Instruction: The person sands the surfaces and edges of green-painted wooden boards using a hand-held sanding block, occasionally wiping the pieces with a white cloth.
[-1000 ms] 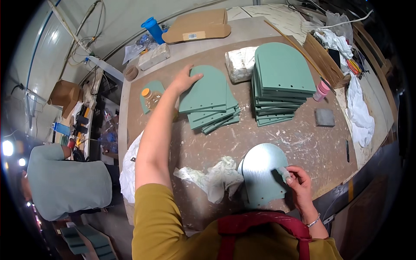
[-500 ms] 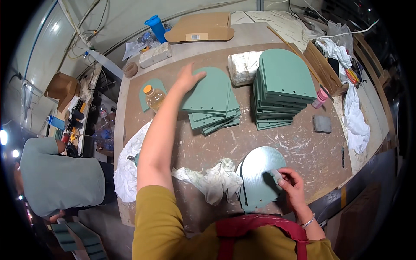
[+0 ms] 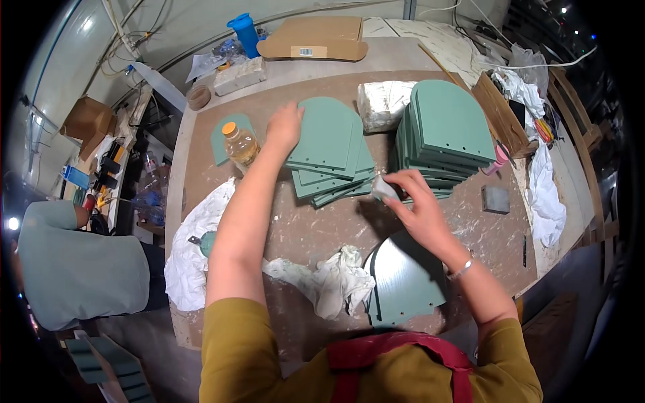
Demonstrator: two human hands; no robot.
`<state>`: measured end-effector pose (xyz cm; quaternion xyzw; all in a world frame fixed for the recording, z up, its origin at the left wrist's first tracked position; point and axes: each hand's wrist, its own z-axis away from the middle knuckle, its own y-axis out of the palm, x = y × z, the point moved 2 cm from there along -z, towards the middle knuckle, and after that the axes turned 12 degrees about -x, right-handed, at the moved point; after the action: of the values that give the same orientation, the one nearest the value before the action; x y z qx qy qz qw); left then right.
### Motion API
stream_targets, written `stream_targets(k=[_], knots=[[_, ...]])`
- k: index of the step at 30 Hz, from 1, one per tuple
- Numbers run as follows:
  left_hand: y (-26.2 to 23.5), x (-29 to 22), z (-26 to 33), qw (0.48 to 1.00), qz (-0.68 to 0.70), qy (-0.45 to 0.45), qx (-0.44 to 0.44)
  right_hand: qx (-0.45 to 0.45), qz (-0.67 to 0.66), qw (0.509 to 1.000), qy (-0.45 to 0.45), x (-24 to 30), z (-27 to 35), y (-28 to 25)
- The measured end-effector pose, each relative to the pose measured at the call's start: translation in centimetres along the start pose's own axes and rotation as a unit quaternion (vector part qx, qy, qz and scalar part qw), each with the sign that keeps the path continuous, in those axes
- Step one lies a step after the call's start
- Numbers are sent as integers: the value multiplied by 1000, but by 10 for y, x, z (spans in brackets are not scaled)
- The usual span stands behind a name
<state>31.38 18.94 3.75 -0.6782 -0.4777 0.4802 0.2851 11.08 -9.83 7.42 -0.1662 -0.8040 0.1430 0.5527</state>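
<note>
My left hand (image 3: 285,127) has its fingers closed on the left edge of the top green panel (image 3: 326,134), an arched board with small holes along its straight edge. Under it lie several similar panels, fanned out. My right hand (image 3: 422,209) pinches a small whitish pad (image 3: 384,189) just off the near right corner of that stack. Close to my body, one or more shiny green panels (image 3: 406,279) rest below my right forearm. A crumpled white cloth (image 3: 339,282) lies beside them. An orange-capped bottle (image 3: 240,144) stands next to my left wrist.
A taller stack of green panels (image 3: 450,121) stands at right, beside a white wrapped block (image 3: 384,106). A grey block (image 3: 496,199) and pink bottle (image 3: 497,160) are farther right. Cardboard (image 3: 312,37) lies at the back. Another person (image 3: 80,265) is at far left.
My right hand has moved forward and left with the pad, from the near shiny panel to the fanned stack. My left hand has drawn its fingers in at the top panel's edge.
</note>
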Motion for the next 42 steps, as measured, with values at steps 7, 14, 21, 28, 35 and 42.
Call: stream_targets(k=[7, 14, 21, 28, 35, 42], knots=[[2, -3, 4, 1000, 14, 12, -24, 1, 73, 993, -97, -12, -36, 40], [3, 3, 6, 999, 9, -3, -32, 97, 95, 981, -137, 7, -23, 33], [4, -7, 6, 998, -6, 7, -57, 27, 97, 986, -134, -1, -39, 41], [1, -2, 3, 1000, -6, -17, 1, 168, 61, 984, 17, 12, 5, 23], [1, -5, 5, 997, 63, -6, -47, 204, -57, 976, 48, 9, 13, 38], [-10, -4, 14, 999, 31, -23, 2, 208, -112, 963, 131, -16, 46, 34]])
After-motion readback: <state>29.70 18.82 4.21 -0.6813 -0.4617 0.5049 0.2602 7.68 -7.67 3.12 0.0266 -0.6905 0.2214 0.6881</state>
